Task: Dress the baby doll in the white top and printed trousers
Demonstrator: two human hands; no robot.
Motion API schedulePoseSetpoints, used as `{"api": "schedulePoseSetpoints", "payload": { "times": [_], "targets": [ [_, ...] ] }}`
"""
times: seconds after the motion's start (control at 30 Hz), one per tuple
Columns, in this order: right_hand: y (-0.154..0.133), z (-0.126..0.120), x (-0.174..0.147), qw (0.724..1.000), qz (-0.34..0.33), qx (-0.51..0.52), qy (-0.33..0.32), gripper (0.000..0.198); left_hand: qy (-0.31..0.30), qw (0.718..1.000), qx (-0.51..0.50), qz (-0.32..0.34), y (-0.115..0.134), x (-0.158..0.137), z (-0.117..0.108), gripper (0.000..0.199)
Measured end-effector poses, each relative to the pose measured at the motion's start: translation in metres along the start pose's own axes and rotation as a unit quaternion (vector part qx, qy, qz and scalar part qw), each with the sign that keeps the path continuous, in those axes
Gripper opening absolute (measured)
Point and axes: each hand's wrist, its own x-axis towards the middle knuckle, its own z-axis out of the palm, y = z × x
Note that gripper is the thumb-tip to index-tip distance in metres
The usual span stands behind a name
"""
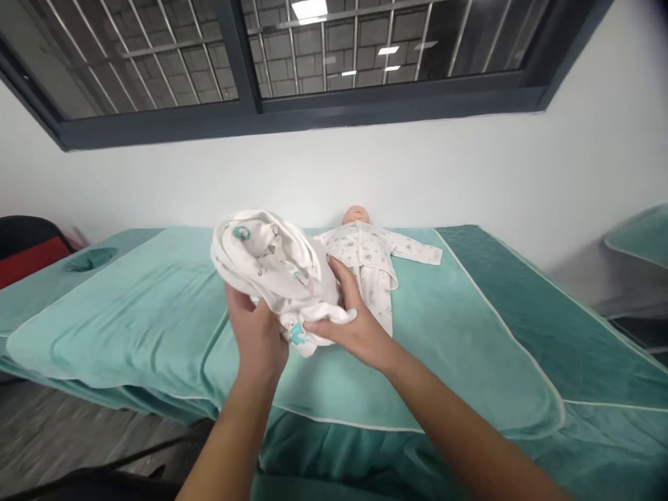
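Between my two hands, above the bed, is a bunched white printed cloth with teal and brown figures; its exact kind I cannot make out. My left hand grips it from below on the left. On the right side my right hand holds it, with the thumb in front and fingers around the edge. Behind the cloth a baby doll lies on its back, dressed in a white patterned top and matching trousers. One sleeve stretches to the right; the cloth and my hands hide part of the doll's left side.
The bed has a light teal sheet over a darker green cover, and a face hole at its left end. A white wall with a barred window stands behind. A red and black chair is at far left.
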Motion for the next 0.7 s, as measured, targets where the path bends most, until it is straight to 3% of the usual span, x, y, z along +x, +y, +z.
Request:
{"api": "schedulePoseSetpoints", "payload": {
  "times": [0.13,0.23,0.37,0.47,0.57,0.7],
  "targets": [
    [-0.004,-0.006,0.011,0.998,-0.01,0.055,0.013,0.098,-0.051,0.985,-0.108,-0.121,-0.004,-0.005,0.033,0.053],
    [-0.001,-0.005,0.01,0.999,0.013,0.043,0.018,0.08,-0.054,0.984,-0.094,-0.139,-0.012,-0.012,0.036,0.056],
    [0.004,-0.018,0.01,0.994,0.023,-0.052,0.091,0.054,-0.109,0.98,-0.06,-0.156,-0.021,-0.016,0.036,0.06],
    [-0.003,-0.053,0.01,0.978,-0.061,-0.15,0.129,0.043,-0.169,0.971,-0.037,-0.167,-0.024,-0.01,0.03,0.054],
    [-0.017,-0.108,0.001,0.941,-0.11,-0.262,0.184,0.039,-0.184,0.964,0.009,-0.191,-0.03,0.002,0.018,0.044],
    [-0.008,-0.182,-0.035,0.863,0.033,-0.358,0.355,0.036,-0.152,0.959,0.064,-0.23,-0.054,0.012,0.008,0.038]
  ]
}}
